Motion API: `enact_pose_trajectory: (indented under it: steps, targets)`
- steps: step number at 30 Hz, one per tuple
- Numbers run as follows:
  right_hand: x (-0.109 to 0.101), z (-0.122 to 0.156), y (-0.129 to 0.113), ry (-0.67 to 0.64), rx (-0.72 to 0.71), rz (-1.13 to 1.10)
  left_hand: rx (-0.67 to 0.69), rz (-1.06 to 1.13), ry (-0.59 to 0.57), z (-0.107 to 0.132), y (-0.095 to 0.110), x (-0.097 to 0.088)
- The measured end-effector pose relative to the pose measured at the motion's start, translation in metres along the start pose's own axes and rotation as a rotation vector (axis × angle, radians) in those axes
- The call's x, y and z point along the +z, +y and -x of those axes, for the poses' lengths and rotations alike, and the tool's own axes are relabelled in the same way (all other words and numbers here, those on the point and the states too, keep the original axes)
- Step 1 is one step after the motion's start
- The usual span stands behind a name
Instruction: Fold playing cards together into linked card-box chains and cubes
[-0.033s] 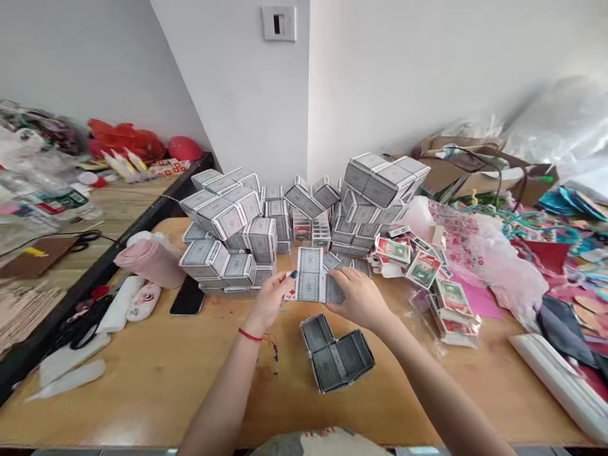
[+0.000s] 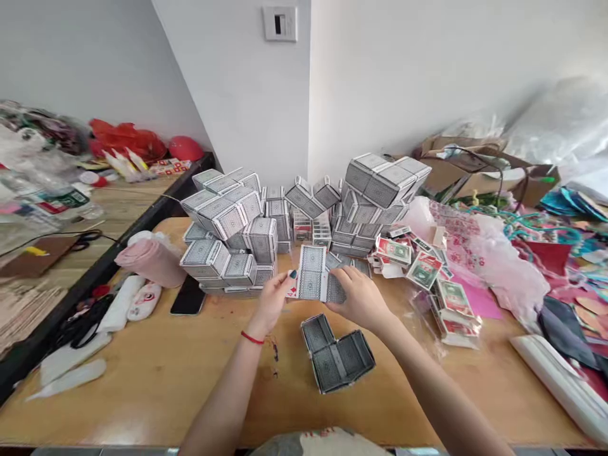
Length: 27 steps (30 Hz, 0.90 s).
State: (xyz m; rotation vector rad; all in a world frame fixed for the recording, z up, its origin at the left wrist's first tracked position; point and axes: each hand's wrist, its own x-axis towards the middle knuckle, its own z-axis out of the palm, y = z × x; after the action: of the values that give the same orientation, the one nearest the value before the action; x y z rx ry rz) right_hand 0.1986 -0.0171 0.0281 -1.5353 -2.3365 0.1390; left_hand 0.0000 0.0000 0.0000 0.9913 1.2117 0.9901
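My left hand [image 2: 273, 299] and my right hand [image 2: 358, 296] together hold a deck of playing cards [image 2: 313, 273] above the wooden table [image 2: 156, 373]. The cards show grey patterned backs, and a red card face peeks out at the lower left corner. My left fingers pinch the deck's left edge. My right hand is closed over its right side. Just in front of my hands lie two dark grey card packs [image 2: 336, 354] side by side on the table. Behind the deck rises a big pile of grey card boxes [image 2: 237, 228].
More stacked boxes [image 2: 380, 183] stand at the back right, with green-and-red card packs [image 2: 427, 269] and pink plastic wrap [image 2: 479, 253] beside them. A black phone [image 2: 187, 296], a pink roll [image 2: 149, 259] and white items lie left. Clutter covers the right edge and the left side table.
Both hands and the deck have shifted very slightly up and away from me. Nothing else has moved.
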Motion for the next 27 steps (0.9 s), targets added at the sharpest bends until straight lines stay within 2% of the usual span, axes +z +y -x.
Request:
enact_pose_trajectory:
  steps: [3, 7, 10, 14, 19, 27]
  targets:
    - [0.007, 0.001, 0.002, 0.022, 0.018, -0.060, 0.114, -0.172, 0.023, 0.002, -0.005, 0.008]
    - [0.010, 0.003, 0.006, 0.047, -0.019, -0.230, 0.359, -0.591, 0.166, 0.003, -0.001, 0.008]
    - [0.008, 0.005, 0.008, 0.066, -0.031, -0.292, 0.443, -0.752, 0.146, 0.003, 0.003, 0.005]
    - [0.006, 0.005, 0.009, 0.064, -0.054, -0.308, 0.486, -0.818, 0.118, 0.004, 0.008, 0.003]
    - [0.007, 0.006, 0.008, 0.053, -0.071, -0.337, 0.528, -0.801, 0.067, 0.004, 0.013, 0.000]
    - [0.012, 0.010, 0.007, 0.079, 0.001, -0.370, 0.548, -0.781, 0.046, 0.006, 0.015, 0.003]
